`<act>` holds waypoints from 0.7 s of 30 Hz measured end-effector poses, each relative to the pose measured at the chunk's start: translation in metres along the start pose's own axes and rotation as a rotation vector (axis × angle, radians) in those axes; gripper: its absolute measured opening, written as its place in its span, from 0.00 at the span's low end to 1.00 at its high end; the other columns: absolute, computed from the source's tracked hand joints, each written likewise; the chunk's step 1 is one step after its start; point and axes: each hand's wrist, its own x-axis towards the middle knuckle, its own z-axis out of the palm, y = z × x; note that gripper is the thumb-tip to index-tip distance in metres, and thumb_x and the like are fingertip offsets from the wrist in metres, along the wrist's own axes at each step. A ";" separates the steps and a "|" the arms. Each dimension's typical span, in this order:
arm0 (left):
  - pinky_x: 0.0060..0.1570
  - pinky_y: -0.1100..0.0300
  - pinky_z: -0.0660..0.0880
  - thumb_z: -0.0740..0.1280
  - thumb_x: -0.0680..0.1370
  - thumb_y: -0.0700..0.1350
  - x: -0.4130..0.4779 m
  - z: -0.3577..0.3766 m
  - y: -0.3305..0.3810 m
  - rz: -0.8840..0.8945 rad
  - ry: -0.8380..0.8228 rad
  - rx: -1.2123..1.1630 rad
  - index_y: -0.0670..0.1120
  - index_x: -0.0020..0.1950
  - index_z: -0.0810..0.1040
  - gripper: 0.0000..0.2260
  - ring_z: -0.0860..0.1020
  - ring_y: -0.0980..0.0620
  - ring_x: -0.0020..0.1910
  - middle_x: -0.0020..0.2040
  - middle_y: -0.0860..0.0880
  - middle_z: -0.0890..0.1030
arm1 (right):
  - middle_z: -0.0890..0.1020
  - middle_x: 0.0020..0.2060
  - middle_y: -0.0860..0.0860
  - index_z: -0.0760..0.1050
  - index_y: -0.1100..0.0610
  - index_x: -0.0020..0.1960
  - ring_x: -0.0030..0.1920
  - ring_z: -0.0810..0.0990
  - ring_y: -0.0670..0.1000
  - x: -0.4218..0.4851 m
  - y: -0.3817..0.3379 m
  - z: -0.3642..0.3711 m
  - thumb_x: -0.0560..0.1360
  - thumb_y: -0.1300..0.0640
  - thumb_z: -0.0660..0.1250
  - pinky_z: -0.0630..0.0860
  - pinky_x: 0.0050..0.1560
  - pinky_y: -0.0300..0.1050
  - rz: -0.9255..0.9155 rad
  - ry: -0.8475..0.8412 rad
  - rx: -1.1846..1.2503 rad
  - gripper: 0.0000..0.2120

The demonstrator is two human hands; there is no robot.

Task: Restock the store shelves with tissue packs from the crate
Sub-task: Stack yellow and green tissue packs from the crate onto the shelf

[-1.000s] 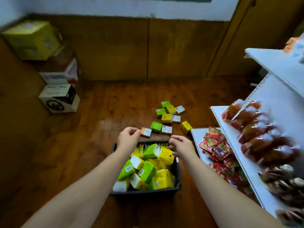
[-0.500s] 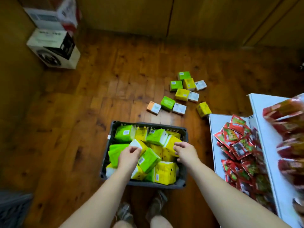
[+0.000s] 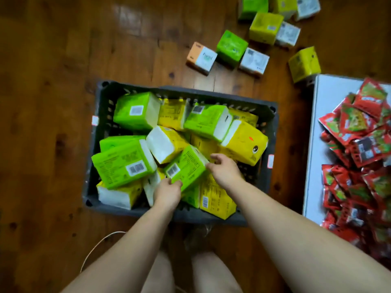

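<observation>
My left hand (image 3: 168,192) has shifted to pinch a corner of the green pack (image 3: 187,167), my right hand (image 3: 224,171) slack at its end; I'd grip both ends before lifting.

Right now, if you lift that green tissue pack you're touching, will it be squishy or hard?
Probably squishy: the green tissue pack is thin wrap over soft tissue. Likely light, since the left hand pinches just its corner. The shiny wrap might slip, so the right hand at its other end should help.
</observation>
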 end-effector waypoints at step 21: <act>0.54 0.50 0.71 0.61 0.78 0.58 -0.182 -0.057 0.149 0.038 -0.314 -0.463 0.47 0.56 0.75 0.16 0.77 0.45 0.47 0.49 0.47 0.78 | 0.67 0.67 0.55 0.71 0.52 0.65 0.71 0.62 0.50 -0.180 -0.068 -0.138 0.58 0.66 0.61 0.52 0.61 0.21 -0.485 0.289 0.171 0.35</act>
